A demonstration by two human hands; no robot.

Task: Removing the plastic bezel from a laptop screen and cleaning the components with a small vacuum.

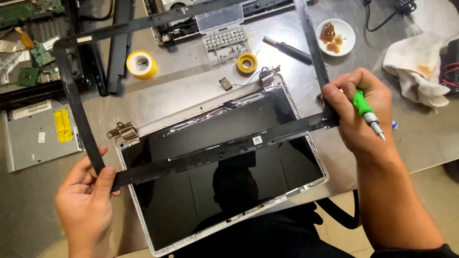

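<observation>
A laptop screen panel (229, 191) in its silver lid lies face up on the metal table, its two metal hinges at the far corners. Above it I hold a thin black plastic bezel frame (215, 148), lifted off the screen. My left hand (86, 200) pinches the frame's near left corner. My right hand (361, 112) grips the frame's near right corner and also holds a screwdriver with a green handle (366, 111), tip pointing down to the right.
Two yellow tape rolls (141, 64), a clear screwdriver-bit case (224, 33), a black tool handle (289, 49) and a white dish with brown pieces (335, 36) sit beyond. An optical drive (38, 134) and circuit boards (38, 52) lie left. A stained cloth (416, 67) is right.
</observation>
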